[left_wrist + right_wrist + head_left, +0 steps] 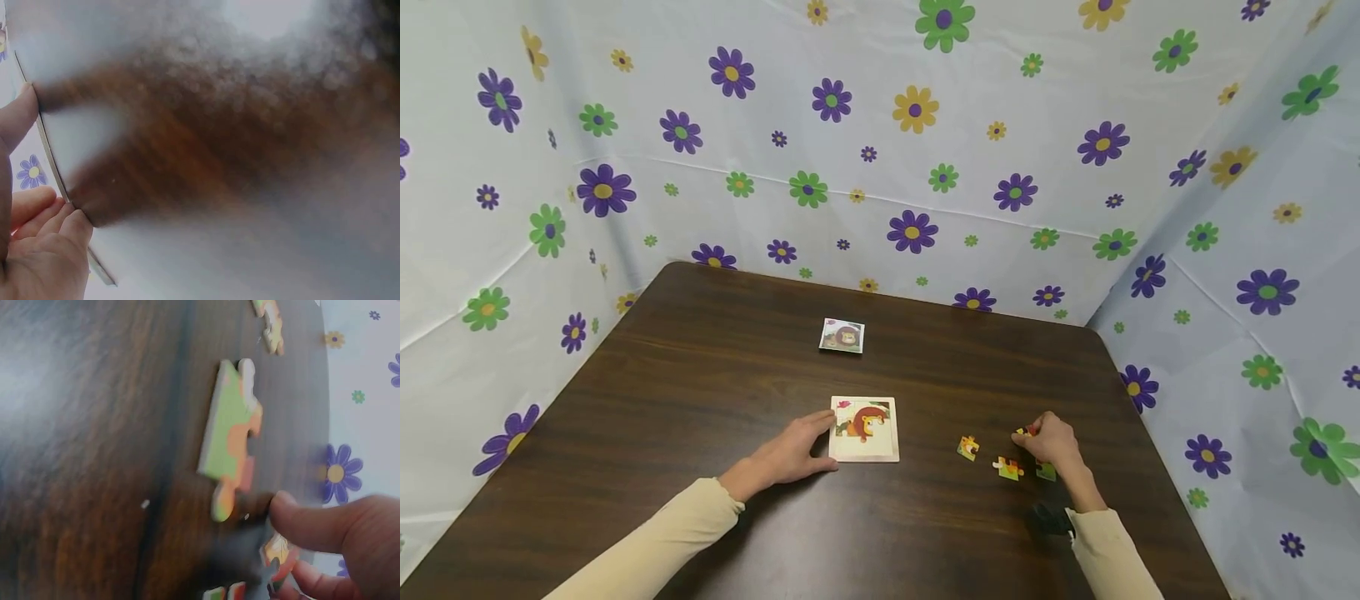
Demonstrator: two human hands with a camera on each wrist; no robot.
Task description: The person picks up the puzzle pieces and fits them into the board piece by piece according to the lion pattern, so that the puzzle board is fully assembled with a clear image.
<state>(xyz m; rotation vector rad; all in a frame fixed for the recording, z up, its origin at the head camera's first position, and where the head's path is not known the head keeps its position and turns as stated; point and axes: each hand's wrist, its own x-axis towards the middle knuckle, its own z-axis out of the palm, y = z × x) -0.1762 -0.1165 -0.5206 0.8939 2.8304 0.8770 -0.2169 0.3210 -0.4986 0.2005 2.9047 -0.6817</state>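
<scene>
A white curtain (850, 108) printed with purple, green and yellow flowers surrounds a dark wood-grain table (737, 333), whose near edge is cut off by the frame. Two cream sleeves (655, 533) reach in from the near side, both cropped at the bottom.

The left hand (790, 450) lies near the middle of the table, thumb and straight fingers spread wide against the left edge of a square puzzle board (880, 450). The left wrist view is mostly blur, with the fingers only at its margin. The right hand (1052, 437), nearer the table's right edge, pinches a small held piece (280, 553) between thumb and fingers; they cover much of it, so its picture is hard to read.

The board lies near the table's middle. Joined pieces in its upper part show a brown-maned lion's head; its lower strip is bare and pale. Between the board and the table's far edge lies a smaller picture card (842, 336) with a similar lion.

Loose pieces lie between the board and the table's right edge: an orange-and-yellow piece (967, 448) closest to the board, a green-and-orange piece (1008, 468) next to it, and a green piece (1046, 471) partly hidden by the right hand. A dark object (1049, 518) beside the right wrist is too dim to identify.
</scene>
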